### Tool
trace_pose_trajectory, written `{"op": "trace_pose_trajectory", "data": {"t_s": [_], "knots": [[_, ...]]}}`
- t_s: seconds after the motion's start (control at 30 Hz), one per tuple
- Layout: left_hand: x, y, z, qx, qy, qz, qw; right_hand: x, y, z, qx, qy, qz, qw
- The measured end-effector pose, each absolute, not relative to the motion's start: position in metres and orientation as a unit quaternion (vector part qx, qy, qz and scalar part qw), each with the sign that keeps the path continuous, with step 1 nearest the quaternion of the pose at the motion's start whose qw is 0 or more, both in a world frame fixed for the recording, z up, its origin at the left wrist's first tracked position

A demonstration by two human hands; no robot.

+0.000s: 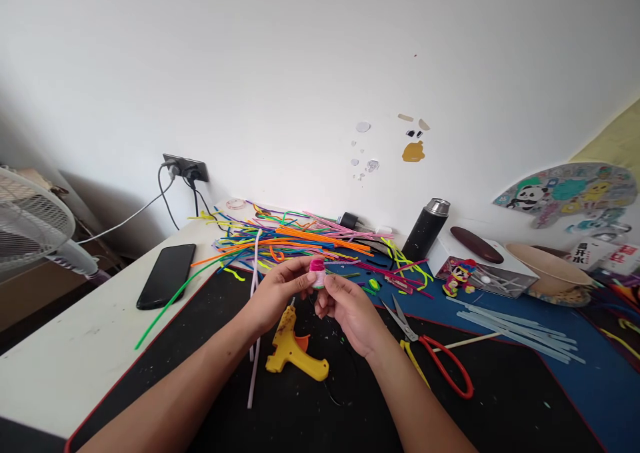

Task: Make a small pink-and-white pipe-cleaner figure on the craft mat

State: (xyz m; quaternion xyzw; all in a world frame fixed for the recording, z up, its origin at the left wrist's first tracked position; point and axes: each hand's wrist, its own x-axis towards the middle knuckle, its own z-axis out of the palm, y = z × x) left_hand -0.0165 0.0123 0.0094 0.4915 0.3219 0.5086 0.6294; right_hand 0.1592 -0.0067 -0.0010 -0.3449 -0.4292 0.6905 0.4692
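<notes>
Between my two hands is a small pipe-cleaner piece, magenta on top and pale pink below, with a pale lilac stem sticking out to the right. My left hand pinches it from the left. The fingers of my right hand are closed on its right side. Just below my hands a yellow glue gun lies on the black mat. Pale lilac pipe cleaners lie under my left wrist. To the right of my right hand are red-handled scissors, their blades apart.
A heap of coloured pipe cleaners spreads along the wall. A phone lies at left near a fan. On the right are a black flask, a small figurine, glue sticks and a bowl.
</notes>
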Motion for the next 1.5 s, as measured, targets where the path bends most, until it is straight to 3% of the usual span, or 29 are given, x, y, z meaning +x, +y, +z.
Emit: {"op": "trace_pose_trajectory", "data": {"t_s": [0.67, 1.13, 1.5], "knots": [[-0.0162, 0.0143, 0.0080, 0.513, 0.342, 0.495, 0.612, 0.1598, -0.0044, -0.0042, -0.388, -0.446, 0.654, 0.472], [-0.0120, 0.0129, 0.0038, 0.586, 0.359, 0.485, 0.541, 0.1562, 0.0004, -0.0077, -0.429, -0.514, 0.510, 0.540], [-0.0119, 0.0112, 0.0094, 0.516, 0.324, 0.507, 0.610, 0.1631, 0.0007, 0.0003, -0.434, -0.442, 0.536, 0.573]]}}
